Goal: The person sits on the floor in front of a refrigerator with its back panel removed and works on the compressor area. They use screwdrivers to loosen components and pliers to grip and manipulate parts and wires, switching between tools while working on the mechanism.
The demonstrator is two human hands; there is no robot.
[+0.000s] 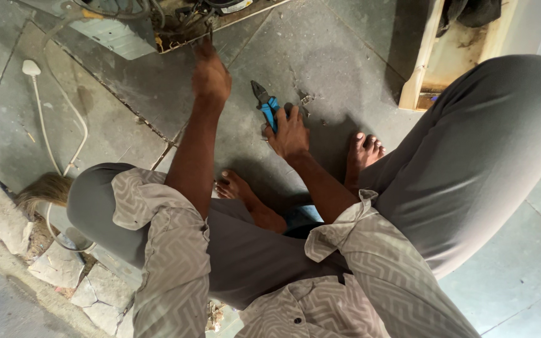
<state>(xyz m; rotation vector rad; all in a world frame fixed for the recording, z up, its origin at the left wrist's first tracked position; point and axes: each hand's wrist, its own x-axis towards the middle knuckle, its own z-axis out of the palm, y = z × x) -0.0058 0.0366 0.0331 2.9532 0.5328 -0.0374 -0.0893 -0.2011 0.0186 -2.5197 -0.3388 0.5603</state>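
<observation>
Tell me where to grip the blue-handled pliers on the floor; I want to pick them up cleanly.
Grip the pliers by their blue handles, coming from the near end, where the right hand already rests. The metal jaws point away toward the open appliance, which the left hand is touching.
</observation>
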